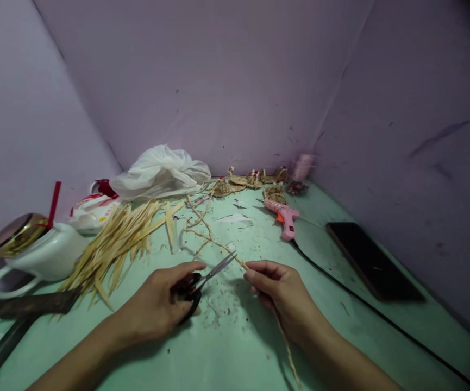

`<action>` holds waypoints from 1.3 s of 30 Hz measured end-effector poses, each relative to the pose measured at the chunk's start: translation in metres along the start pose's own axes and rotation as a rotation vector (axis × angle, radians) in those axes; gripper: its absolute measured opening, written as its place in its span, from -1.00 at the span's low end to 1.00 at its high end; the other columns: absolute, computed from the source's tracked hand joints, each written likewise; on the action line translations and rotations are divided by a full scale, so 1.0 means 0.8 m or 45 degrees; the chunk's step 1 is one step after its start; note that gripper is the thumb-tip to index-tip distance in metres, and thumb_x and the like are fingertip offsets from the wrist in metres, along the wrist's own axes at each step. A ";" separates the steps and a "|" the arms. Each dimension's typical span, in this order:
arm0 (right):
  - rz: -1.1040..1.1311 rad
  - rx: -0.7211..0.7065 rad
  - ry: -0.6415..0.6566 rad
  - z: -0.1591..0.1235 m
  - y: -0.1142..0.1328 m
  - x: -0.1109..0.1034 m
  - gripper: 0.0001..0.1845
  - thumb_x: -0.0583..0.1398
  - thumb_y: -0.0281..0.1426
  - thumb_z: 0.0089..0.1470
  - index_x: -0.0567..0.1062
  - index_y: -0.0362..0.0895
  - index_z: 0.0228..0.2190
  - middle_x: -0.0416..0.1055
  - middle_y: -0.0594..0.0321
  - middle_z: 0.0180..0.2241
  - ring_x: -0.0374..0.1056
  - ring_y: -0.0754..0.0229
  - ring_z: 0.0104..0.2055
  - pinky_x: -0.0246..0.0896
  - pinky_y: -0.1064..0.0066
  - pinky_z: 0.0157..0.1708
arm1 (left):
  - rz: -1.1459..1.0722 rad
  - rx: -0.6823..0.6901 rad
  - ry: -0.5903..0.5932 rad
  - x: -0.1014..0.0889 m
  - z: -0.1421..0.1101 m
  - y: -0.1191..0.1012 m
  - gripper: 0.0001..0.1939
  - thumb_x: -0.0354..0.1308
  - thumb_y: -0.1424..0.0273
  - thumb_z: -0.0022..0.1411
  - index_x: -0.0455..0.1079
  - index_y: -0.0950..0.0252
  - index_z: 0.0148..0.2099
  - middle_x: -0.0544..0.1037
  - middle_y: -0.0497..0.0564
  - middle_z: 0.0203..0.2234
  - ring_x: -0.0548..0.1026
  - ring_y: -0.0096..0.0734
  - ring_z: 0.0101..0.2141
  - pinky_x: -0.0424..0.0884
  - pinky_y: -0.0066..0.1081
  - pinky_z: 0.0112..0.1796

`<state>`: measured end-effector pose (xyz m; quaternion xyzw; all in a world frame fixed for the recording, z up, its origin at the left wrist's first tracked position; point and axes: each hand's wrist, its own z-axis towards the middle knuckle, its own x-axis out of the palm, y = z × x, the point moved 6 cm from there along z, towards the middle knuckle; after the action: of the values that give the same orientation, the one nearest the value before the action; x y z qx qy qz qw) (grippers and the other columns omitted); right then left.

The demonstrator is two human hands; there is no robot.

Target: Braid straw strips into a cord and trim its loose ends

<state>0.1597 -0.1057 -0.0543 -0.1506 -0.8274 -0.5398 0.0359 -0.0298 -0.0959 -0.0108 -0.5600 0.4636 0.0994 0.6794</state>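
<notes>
My left hand (163, 298) grips a pair of black-handled scissors (214, 271) by the finger loops. The blades point up and right, with their tips at the twisted straw cord (218, 244). Pinched between the thumb and fingers of my right hand (277, 282) is that same cord, just right of the blade tips. From there it runs loosely back across the table in loops, and its other end hangs down past my right wrist. Whether the blades are apart around the cord or only touching it, I cannot tell.
Dry straw strips (116, 244) lie left, near a white mug (55, 252) and a hammer-like tool (35, 304). A pink glue gun (286, 217) with a black cable and a phone (373, 260) lie right. Woven straw pieces (238, 184) and a white plastic bag (163, 171) sit behind.
</notes>
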 end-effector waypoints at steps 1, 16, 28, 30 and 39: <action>0.010 -0.007 -0.002 0.000 0.001 0.000 -0.76 0.31 -0.45 -0.37 0.51 -0.26 -0.49 0.29 0.36 -0.75 0.09 0.43 -0.72 -0.14 0.59 -0.75 | 0.020 0.010 -0.015 0.003 0.000 -0.003 -0.54 0.06 0.40 0.00 0.22 0.27 0.02 0.44 -0.07 -0.37 0.37 -0.49 -0.40 0.32 -0.51 -0.38; -0.106 -0.111 0.079 -0.005 -0.001 0.010 -0.87 0.21 -0.53 -0.36 0.50 -0.24 -0.58 0.25 0.39 -0.80 0.06 0.43 -0.76 -0.05 0.54 -0.72 | 0.734 0.402 -0.305 0.036 -0.013 -0.026 -0.50 -0.01 0.37 0.05 0.15 0.27 0.08 0.40 0.13 -0.21 0.39 -0.24 -0.29 0.35 -0.25 -0.32; -0.026 -0.084 0.175 -0.006 -0.002 0.013 -0.84 0.26 -0.46 -0.35 0.49 -0.24 -0.55 0.26 0.39 -0.78 0.09 0.41 -0.75 0.01 0.53 -0.72 | 0.835 0.430 -0.295 0.035 -0.012 -0.022 -0.47 -0.04 0.49 0.05 0.08 0.27 0.13 0.42 0.09 -0.29 0.38 -0.28 -0.37 0.32 -0.28 -0.38; -0.031 -0.098 0.188 -0.006 -0.001 0.013 -0.83 0.26 -0.46 -0.35 0.49 -0.24 -0.54 0.27 0.39 -0.77 0.09 0.41 -0.74 0.01 0.53 -0.72 | 0.857 0.431 -0.283 0.035 -0.013 -0.021 -0.45 -0.05 0.51 0.04 0.07 0.27 0.13 0.43 0.09 -0.30 0.38 -0.29 -0.39 0.31 -0.28 -0.40; -0.028 -0.095 0.232 -0.005 -0.001 0.013 -0.85 0.27 -0.45 -0.35 0.48 -0.24 -0.57 0.27 0.39 -0.77 0.10 0.42 -0.74 0.02 0.53 -0.72 | 0.896 0.513 -0.338 0.035 -0.011 -0.022 -0.46 -0.09 0.56 0.03 0.08 0.32 0.12 0.44 0.08 -0.39 0.38 -0.36 -0.49 0.30 -0.36 -0.48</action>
<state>0.1492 -0.1073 -0.0512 -0.0931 -0.8017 -0.5819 0.0997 -0.0075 -0.1208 -0.0193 -0.2062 0.5452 0.3038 0.7537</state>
